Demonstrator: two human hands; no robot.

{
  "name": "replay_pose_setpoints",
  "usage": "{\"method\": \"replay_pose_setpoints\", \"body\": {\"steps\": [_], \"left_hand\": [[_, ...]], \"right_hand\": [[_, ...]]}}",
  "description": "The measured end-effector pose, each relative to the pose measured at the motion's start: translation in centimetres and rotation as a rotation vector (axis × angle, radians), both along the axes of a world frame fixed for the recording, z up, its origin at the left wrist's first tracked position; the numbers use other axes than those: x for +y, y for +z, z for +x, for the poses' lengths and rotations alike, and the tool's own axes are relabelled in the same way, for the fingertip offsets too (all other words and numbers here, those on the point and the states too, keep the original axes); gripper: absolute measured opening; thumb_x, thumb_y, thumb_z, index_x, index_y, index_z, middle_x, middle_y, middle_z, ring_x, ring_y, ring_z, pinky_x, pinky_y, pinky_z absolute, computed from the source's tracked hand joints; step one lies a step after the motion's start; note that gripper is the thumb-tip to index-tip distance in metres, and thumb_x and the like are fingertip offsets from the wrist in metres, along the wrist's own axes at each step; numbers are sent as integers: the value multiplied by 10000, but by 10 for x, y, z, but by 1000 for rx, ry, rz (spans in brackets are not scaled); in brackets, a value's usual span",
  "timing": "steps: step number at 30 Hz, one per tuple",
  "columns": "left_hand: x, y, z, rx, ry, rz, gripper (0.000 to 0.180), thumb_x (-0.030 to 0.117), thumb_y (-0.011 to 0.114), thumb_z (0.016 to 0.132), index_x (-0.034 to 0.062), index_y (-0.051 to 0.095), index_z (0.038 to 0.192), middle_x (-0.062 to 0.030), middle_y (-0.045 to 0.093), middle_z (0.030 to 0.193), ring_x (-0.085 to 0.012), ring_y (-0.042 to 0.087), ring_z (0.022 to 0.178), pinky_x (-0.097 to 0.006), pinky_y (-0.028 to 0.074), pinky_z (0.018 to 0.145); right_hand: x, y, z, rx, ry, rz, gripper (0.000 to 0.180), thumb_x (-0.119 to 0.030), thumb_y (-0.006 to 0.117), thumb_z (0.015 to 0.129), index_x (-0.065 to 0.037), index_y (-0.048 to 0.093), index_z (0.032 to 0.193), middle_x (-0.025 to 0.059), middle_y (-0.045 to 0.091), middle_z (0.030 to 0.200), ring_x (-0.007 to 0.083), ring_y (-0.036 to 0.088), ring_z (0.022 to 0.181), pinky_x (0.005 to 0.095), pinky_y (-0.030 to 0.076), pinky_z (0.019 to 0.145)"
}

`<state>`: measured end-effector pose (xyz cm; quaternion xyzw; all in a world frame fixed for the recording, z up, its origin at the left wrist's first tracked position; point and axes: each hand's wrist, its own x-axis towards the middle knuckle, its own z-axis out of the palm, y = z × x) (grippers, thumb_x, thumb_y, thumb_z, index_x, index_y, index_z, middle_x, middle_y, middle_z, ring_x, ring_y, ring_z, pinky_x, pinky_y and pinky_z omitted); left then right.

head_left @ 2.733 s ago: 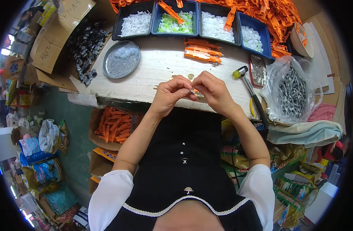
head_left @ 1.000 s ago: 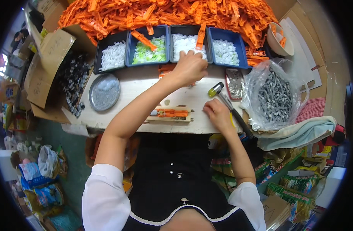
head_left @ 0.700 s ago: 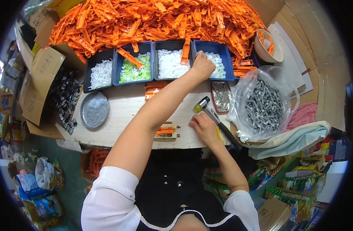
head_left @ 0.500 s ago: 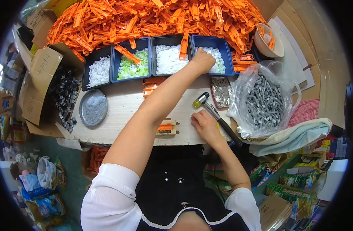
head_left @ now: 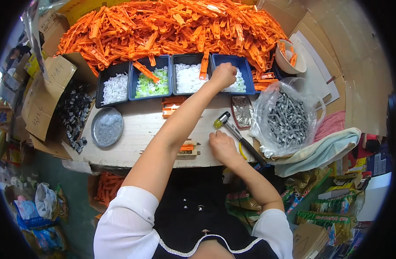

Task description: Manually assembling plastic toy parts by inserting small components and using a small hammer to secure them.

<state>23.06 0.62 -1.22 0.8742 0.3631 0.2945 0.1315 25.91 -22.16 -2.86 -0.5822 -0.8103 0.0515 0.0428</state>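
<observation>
My left hand [head_left: 224, 76] reaches across the table into the rightmost blue bin [head_left: 251, 77], its fingers bent down and closed among small white and pale green plastic parts [head_left: 240, 84]. Whatever the fingertips hold is hidden. My right hand [head_left: 224, 147] rests on the table with curled fingers, just left of a hammer [head_left: 252, 151]; I cannot make out what is under them. Between my forearms sits a small wooden fixture [head_left: 190, 152] with an orange plastic piece [head_left: 187, 147] in it, partly covered by my left arm.
Orange plastic parts [head_left: 172, 30] are heaped behind the bins. A round metal dish [head_left: 107, 127] stands left, near a carton [head_left: 49, 97] of dark clips. At right are a red tray of metal pins [head_left: 242, 112], a bag of grey parts [head_left: 288, 116] and a bowl [head_left: 288, 62].
The view has shifted a little, so the table sits lower. My left hand stays at the rightmost bin. My right hand's fingers are more curled, and it has edged left of the hammer.
</observation>
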Motion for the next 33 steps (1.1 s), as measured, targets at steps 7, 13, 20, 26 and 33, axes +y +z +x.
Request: {"method": "replay_pose_setpoints", "body": {"steps": [7,13,20,26,33], "left_hand": [[-91,37,-94,-996,-260,-962,159,-2,639,699,-45,616,850,-82,594,818,-155,580,727,-258,464,677],[-190,3,-184,-1305,-139,-1130,133,-33,623,747,-23,595,877,-86,580,857,-166,589,750,-266,487,698],[-252,-30,-215,-1542,-276,-1151,85,20,610,792,56,579,862,-108,563,917,-160,579,711,-324,508,706],[-259,-30,-217,-1649,-351,-1257,107,-1,592,802,34,574,902,-102,603,838,-162,586,662,-312,506,665],[-259,-29,-215,-1571,-257,-1228,130,-14,585,803,19,573,928,-86,605,818,-156,586,662,-280,502,647]], "right_hand": [[5,-8,33,676,-82,44,107,-46,565,739,-14,590,838,112,565,742,230,569,666,301,450,608],[-2,29,-11,1468,-191,-485,135,-113,549,863,3,577,925,48,604,801,84,532,614,210,426,541],[-14,26,-70,1638,-169,-735,141,-133,574,850,-7,584,911,4,548,711,56,476,581,181,379,518],[-18,29,-83,1669,-134,-767,149,-148,576,848,-15,586,913,-1,561,726,44,467,593,174,362,514],[-19,31,-80,1658,-156,-789,143,-149,566,852,-18,586,906,3,577,745,48,471,602,175,357,513]]}}
